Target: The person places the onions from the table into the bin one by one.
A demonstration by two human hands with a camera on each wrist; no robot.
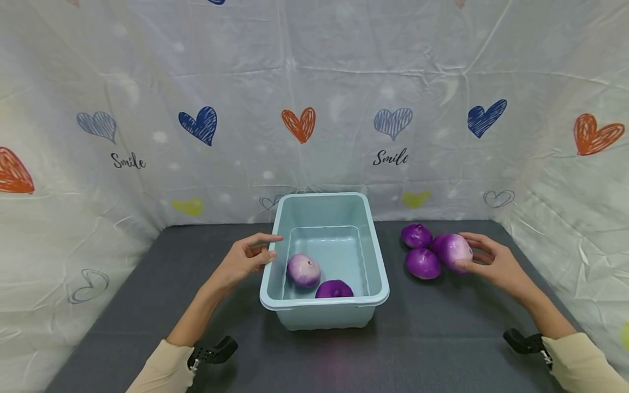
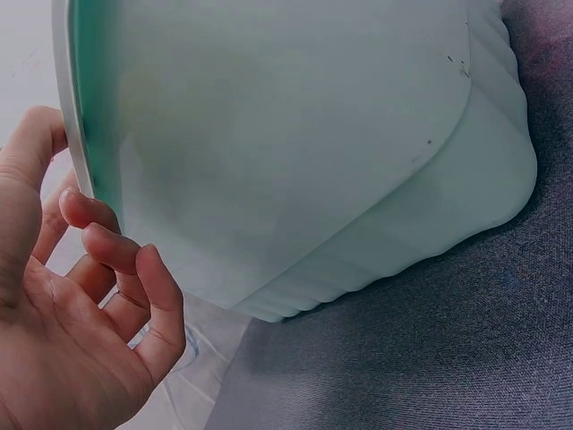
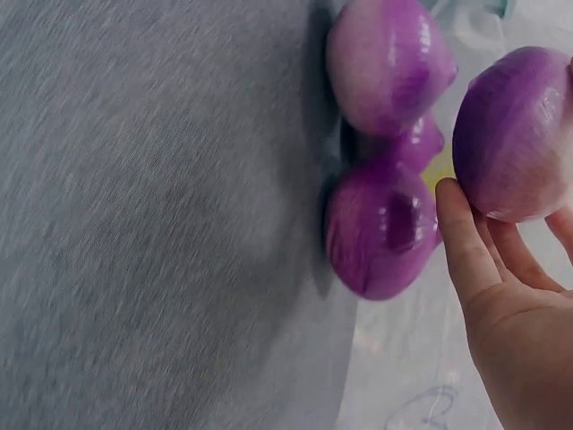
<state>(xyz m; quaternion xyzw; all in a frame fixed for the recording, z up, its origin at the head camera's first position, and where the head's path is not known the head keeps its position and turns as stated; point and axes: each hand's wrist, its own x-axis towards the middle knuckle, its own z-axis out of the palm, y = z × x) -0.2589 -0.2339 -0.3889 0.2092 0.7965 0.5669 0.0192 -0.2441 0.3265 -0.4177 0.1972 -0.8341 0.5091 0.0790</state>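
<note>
My right hand (image 1: 496,265) holds a purple onion (image 1: 454,252) between thumb and fingers; the right wrist view shows this onion (image 3: 515,134) raised beside the others. Close to it lie more purple onions, one at the back (image 1: 416,236) and one nearer me (image 1: 422,263); the held onion partly hides the group from above. With its thumb and forefinger at the left rim, my left hand (image 1: 248,256) holds a pale blue plastic tub (image 1: 324,302). Its other fingers (image 2: 161,309) curl outside the wall. Inside the tub are a pale purple onion (image 1: 303,271) and a darker onion (image 1: 335,289).
A dark grey cloth (image 1: 432,338) covers the table. Behind it and along the sides hangs a whitish curtain (image 1: 339,93) printed with hearts and words, close to the tub's far end. Black straps (image 1: 213,350) sit on both wrists.
</note>
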